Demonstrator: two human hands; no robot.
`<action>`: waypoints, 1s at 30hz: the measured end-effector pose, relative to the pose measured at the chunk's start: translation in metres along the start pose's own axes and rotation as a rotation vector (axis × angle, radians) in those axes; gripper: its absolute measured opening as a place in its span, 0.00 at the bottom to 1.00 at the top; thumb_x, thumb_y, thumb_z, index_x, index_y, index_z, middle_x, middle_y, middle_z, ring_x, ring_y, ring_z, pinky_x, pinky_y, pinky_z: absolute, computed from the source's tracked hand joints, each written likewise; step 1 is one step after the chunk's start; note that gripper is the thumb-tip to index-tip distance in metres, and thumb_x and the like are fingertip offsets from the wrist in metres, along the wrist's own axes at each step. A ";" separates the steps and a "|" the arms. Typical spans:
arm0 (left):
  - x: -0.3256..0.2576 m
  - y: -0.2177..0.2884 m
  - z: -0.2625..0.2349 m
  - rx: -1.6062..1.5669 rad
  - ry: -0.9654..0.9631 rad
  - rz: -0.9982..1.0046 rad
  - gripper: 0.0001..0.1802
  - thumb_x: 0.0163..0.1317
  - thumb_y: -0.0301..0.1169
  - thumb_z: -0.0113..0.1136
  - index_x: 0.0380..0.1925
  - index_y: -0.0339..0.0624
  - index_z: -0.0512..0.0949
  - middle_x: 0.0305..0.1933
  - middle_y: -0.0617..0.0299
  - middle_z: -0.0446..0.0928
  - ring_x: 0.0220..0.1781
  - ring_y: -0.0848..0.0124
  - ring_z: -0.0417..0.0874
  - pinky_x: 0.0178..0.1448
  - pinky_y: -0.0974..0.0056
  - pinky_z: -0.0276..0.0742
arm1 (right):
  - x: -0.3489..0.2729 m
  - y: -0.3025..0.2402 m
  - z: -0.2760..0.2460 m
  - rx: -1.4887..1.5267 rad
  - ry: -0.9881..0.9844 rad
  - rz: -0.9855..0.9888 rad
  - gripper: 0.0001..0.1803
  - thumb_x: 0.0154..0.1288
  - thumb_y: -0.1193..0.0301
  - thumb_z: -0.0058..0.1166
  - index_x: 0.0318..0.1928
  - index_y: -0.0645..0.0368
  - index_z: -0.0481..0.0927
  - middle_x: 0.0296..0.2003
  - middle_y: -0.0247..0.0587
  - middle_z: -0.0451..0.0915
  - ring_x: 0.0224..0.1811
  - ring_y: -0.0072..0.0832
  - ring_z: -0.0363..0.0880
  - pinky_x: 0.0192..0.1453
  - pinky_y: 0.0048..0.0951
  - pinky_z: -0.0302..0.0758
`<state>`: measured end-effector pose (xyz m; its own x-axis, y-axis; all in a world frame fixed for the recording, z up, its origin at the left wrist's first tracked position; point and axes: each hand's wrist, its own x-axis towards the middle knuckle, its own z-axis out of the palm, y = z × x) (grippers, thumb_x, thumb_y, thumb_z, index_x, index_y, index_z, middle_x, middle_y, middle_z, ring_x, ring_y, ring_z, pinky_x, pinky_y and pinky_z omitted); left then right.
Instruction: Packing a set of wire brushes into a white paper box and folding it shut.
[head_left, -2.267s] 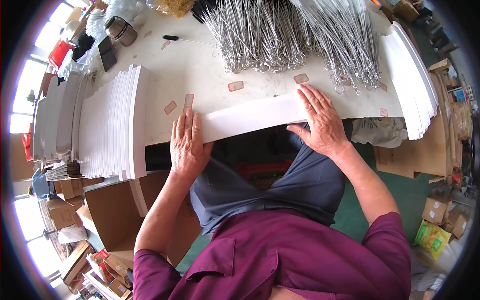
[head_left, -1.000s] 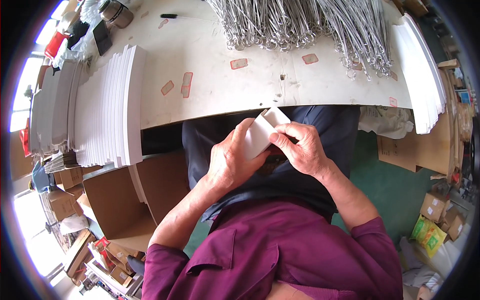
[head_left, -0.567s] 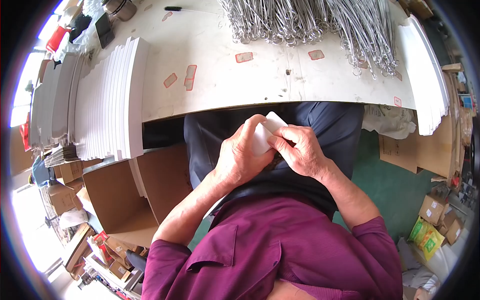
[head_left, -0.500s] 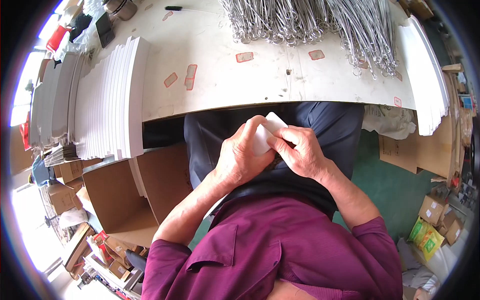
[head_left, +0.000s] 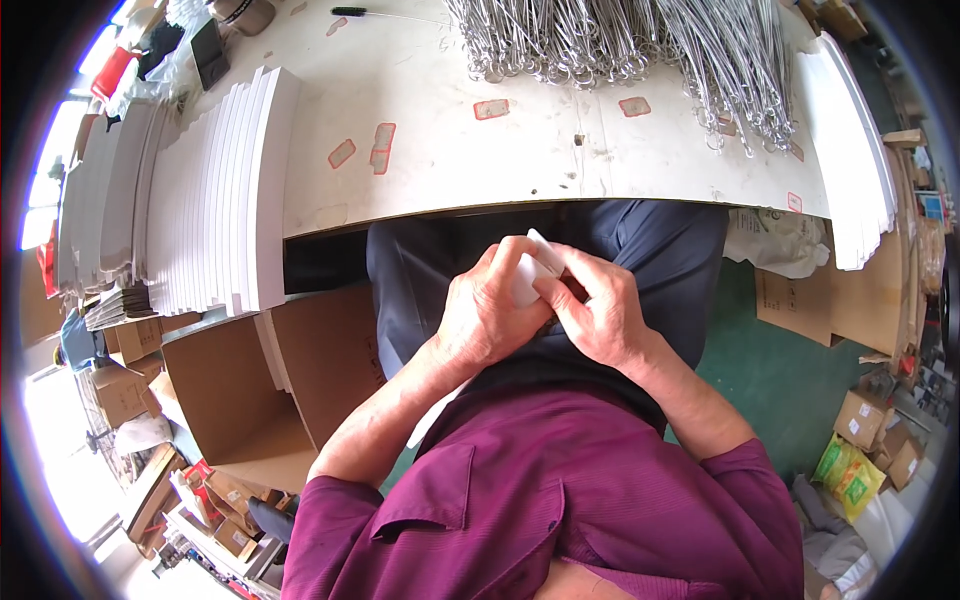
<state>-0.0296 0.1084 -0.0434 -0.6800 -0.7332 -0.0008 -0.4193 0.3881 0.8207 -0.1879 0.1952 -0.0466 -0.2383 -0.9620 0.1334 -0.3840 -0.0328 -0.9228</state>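
Over my lap, just off the table's near edge, both hands grip a small white piece that looks like folded card (head_left: 527,280). My left hand (head_left: 490,308) curls round its left side, fingers bent over the top. From the right, my right hand (head_left: 600,305) pinches it with thumb and forefinger. The fingers cover much of the piece, so its full shape is hidden. On the table (head_left: 440,170) ahead lie many thin metal wire pieces with looped ends (head_left: 570,45), heaped in bundles.
Tall stacks of white flat card (head_left: 215,200) stand at the table's left, with another white stack (head_left: 850,150) at its right edge. An open cardboard box (head_left: 235,390) sits left of my legs. A thin black-handled brush (head_left: 350,12) lies at the back.
The white piece has turned and bent between my fingers, and less of its upper part shows. My right hand has shifted slightly; the left stays nearly in place.
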 end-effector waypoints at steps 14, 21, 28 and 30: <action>-0.006 -0.001 0.005 0.077 0.077 -0.059 0.47 0.53 0.36 0.80 0.69 0.44 0.61 0.44 0.43 0.85 0.42 0.46 0.90 0.44 0.51 0.88 | 0.010 -0.010 0.002 0.013 -0.022 0.056 0.10 0.73 0.73 0.62 0.47 0.67 0.87 0.35 0.49 0.89 0.32 0.37 0.88 0.39 0.31 0.82; -0.008 -0.005 0.009 0.123 0.095 -0.035 0.46 0.52 0.36 0.79 0.68 0.37 0.65 0.43 0.41 0.86 0.40 0.47 0.91 0.42 0.51 0.90 | 0.016 -0.008 0.002 0.274 -0.050 0.315 0.08 0.72 0.74 0.63 0.45 0.67 0.85 0.34 0.42 0.89 0.35 0.19 0.87 0.41 0.26 0.83; -0.010 -0.002 0.012 0.182 0.127 -0.002 0.40 0.54 0.40 0.78 0.63 0.35 0.71 0.43 0.42 0.86 0.41 0.48 0.91 0.42 0.51 0.90 | 0.016 -0.005 0.006 0.327 -0.044 0.374 0.07 0.71 0.75 0.65 0.39 0.66 0.79 0.33 0.43 0.89 0.34 0.18 0.86 0.38 0.25 0.83; -0.009 0.003 0.010 0.169 0.144 0.000 0.37 0.54 0.41 0.78 0.59 0.36 0.73 0.42 0.43 0.86 0.40 0.48 0.91 0.41 0.51 0.89 | 0.016 -0.005 0.004 0.358 -0.034 0.364 0.08 0.71 0.75 0.65 0.39 0.66 0.79 0.32 0.41 0.88 0.33 0.17 0.85 0.37 0.24 0.82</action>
<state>-0.0306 0.1217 -0.0469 -0.5922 -0.8007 0.0909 -0.5226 0.4675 0.7130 -0.1859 0.1791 -0.0412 -0.2686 -0.9363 -0.2262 0.0494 0.2211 -0.9740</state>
